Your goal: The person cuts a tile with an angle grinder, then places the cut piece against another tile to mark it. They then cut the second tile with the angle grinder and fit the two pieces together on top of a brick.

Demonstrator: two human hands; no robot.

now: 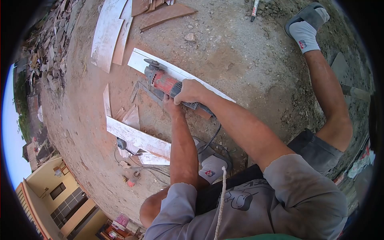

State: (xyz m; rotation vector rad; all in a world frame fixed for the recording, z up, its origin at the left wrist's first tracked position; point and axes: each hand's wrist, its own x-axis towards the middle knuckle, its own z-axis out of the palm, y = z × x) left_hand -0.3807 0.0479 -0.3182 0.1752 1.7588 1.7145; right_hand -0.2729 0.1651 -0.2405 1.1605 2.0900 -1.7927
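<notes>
A red and dark grey angle grinder (165, 83) is in both my hands, its disc (156, 64) over a long white tile strip (138, 61) on the ground. A thin dark line runs lengthwise along the strip. My right hand (189, 91) is wrapped over the rear of the grinder's body. On its near side, my left hand (172, 105) grips the body low down, its fingers partly hidden. From the grinder's back end a dark cord (216, 134) trails down toward my foot. A grey metal frame piece (150, 93) lies just left of the grinder.
Large white tile pieces (107, 36) and brown tile offcuts (168, 17) lie at the upper left. Another white tile strip (138, 135) rests left of my left forearm, near tangled cords (154, 170). A marker (254, 10) and a stone (190, 37) lie farther out on the dirt.
</notes>
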